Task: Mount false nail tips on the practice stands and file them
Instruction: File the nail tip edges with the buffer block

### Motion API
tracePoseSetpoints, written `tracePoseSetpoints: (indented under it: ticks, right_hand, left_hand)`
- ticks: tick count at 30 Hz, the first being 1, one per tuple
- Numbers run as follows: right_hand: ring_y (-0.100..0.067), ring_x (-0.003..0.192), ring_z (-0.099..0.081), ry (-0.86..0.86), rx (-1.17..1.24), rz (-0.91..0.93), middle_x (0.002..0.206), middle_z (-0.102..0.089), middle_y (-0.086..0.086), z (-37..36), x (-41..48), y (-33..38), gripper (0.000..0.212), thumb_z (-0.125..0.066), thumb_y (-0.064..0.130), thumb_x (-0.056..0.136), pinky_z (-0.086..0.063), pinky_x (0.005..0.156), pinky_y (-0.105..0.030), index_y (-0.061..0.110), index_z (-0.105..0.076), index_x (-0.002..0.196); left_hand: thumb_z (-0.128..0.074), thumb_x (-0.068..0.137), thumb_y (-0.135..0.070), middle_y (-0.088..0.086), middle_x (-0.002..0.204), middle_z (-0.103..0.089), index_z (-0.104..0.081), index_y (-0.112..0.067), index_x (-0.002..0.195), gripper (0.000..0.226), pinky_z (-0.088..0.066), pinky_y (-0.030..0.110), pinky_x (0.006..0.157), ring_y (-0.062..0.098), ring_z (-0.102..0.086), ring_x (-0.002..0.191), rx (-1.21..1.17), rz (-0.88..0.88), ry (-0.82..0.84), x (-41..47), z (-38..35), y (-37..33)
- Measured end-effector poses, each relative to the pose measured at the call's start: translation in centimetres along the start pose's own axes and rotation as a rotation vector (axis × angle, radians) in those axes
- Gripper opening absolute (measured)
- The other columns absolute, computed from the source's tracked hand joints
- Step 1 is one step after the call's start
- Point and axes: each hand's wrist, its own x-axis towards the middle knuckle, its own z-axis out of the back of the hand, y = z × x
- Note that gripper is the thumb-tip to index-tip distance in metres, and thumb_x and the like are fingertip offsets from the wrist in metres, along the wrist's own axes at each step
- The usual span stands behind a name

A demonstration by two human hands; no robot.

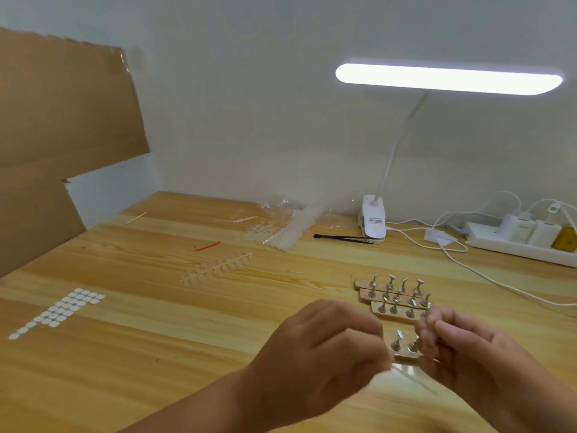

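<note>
With our left hand [315,348] pinching a clear strip of nail tips [412,375] beside the practice stands [396,298] and our right hand [468,348] curled, its grip unclear, we feared a hard twist would fling a tip away.

This is a small home-style craft desk set up for nail practice: a pale wooden table [125,354] pushed against a plain white wall [249,104], with a sheet of cardboard [62,120] propped along its left side. A clip-on lamp [373,220] with a lit bar shines over it, and a power strip [515,248] crowded with white chargers and cables lies by the wall. On the wood are rows of metal practice stands [395,296], strips of clear nail tips [218,268], a sheet of white adhesive pads [59,310] and black tweezers [343,237].
</note>
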Motion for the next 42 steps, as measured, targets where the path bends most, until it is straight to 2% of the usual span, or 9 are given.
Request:
tracePoseSetpoints:
  ticks: [2, 4, 8, 13, 19, 23, 31, 37, 42]
  right_hand:
    - [-0.017, 0.055, -0.062, -0.043, 0.102, -0.036, 0.071, -0.061, -0.012, -0.1, 0.4, 0.1, 0.012, -0.08, 0.013, 0.065, -0.056, 0.05, -0.029, 0.011, -0.069, 0.064]
    - [-0.017, 0.053, -0.062, -0.078, 0.136, -0.022, 0.071, -0.064, -0.011, 0.2, 0.6, 0.3, 0.016, -0.058, 0.01, 0.074, -0.055, 0.046, -0.028, 0.014, -0.069, 0.062]
    - [-0.013, 0.044, -0.057, -0.128, 0.149, 0.063, 0.064, -0.061, -0.01, 0.1, 0.6, 0.7, 0.019, -0.055, 0.009, 0.074, -0.052, 0.042, -0.023, 0.016, -0.071, 0.066]
    - [-0.011, 0.051, -0.067, -0.167, 0.12, 0.104, 0.068, -0.069, -0.011, 0.4, 0.6, 0.9, 0.025, -0.056, 0.001, 0.068, -0.055, 0.048, -0.02, 0.011, -0.078, 0.07]
    - [-0.016, 0.066, -0.073, -0.147, 0.061, 0.091, 0.083, -0.074, -0.017, 1.4, 0.6, 1.3, 0.029, -0.057, -0.003, 0.066, -0.057, 0.053, -0.021, 0.004, -0.079, 0.084]
    - [-0.02, 0.079, -0.075, -0.194, -0.15, 0.207, 0.092, -0.075, -0.016, 2.4, 0.5, 1.8, 0.026, -0.065, 0.005, 0.067, -0.058, 0.062, -0.021, 0.015, -0.079, 0.087]
    - [-0.01, 0.097, -0.071, -0.354, -0.641, 0.354, 0.097, -0.076, 0.005, 3.9, 0.3, 2.1, 0.034, -0.069, 0.03, 0.076, -0.058, 0.07, -0.032, 0.023, -0.064, 0.108]
    - [-0.001, 0.087, -0.07, -0.272, -0.983, 0.52, 0.093, -0.075, 0.013, 4.6, -0.9, 4.5, 0.029, -0.071, 0.037, 0.072, -0.052, 0.078, -0.012, 0.026, -0.067, 0.099]
    - [0.001, 0.087, -0.067, -0.243, -1.135, 0.506, 0.092, -0.071, 0.019, 5.4, -1.3, 3.3, 0.019, -0.074, 0.032, 0.076, -0.053, 0.075, -0.013, 0.028, -0.067, 0.093]
  left_hand:
    - [-0.053, 0.101, -0.024, -0.003, 0.097, -0.06, -0.057, -0.017, 0.095, 0.01, -0.047, 0.023, 0.082, 0.009, -0.06, 0.091, 0.077, 0.014, -0.03, 0.3, 0.8, 0.6]
    - [-0.06, 0.094, -0.027, -0.007, 0.094, -0.061, -0.061, -0.02, 0.088, 0.009, -0.044, 0.017, 0.085, 0.004, -0.058, 0.093, 0.079, 0.235, -0.132, 0.8, 2.1, 1.7]
    - [-0.068, 0.086, -0.024, -0.008, 0.094, -0.066, -0.069, -0.026, 0.078, 0.008, -0.045, 0.01, 0.073, 0.001, -0.06, 0.084, -0.164, 0.702, -0.527, 1.4, 5.6, 4.8]
    - [-0.067, 0.092, -0.024, -0.007, 0.096, -0.071, -0.072, -0.031, 0.078, 0.017, -0.052, 0.018, 0.079, 0.0, -0.065, 0.087, -0.082, 0.902, -0.724, -1.0, 8.9, 8.8]
    - [-0.068, 0.09, -0.024, -0.016, 0.09, -0.076, -0.076, -0.027, 0.074, 0.018, -0.042, 0.018, 0.076, -0.005, -0.066, 0.09, -0.069, 1.2, -0.444, -2.8, 7.9, 10.9]
    - [-0.071, 0.089, -0.023, -0.01, 0.094, -0.072, -0.079, -0.029, 0.074, 0.018, -0.04, 0.015, 0.078, -0.009, -0.062, 0.089, -0.026, 1.15, -0.294, -2.7, 6.8, 10.7]
    - [-0.067, 0.092, -0.027, -0.008, 0.143, -0.046, -0.055, -0.02, 0.138, 0.048, -0.02, 0.03, 0.114, 0.02, -0.025, 0.136, 0.402, 1.184, 0.123, -3.6, 5.2, 11.3]
    - [-0.072, 0.087, -0.013, -0.006, 0.132, -0.054, -0.063, -0.037, 0.108, 0.033, -0.02, 0.026, 0.104, 0.02, -0.034, 0.13, 0.343, 0.914, 0.054, -2.8, 4.3, 9.3]
    - [-0.07, 0.087, -0.027, -0.031, 0.12, -0.052, -0.066, -0.042, 0.103, 0.023, -0.035, 0.033, 0.104, 0.008, -0.041, 0.124, 0.161, 0.832, 0.183, -1.5, 2.9, 6.1]
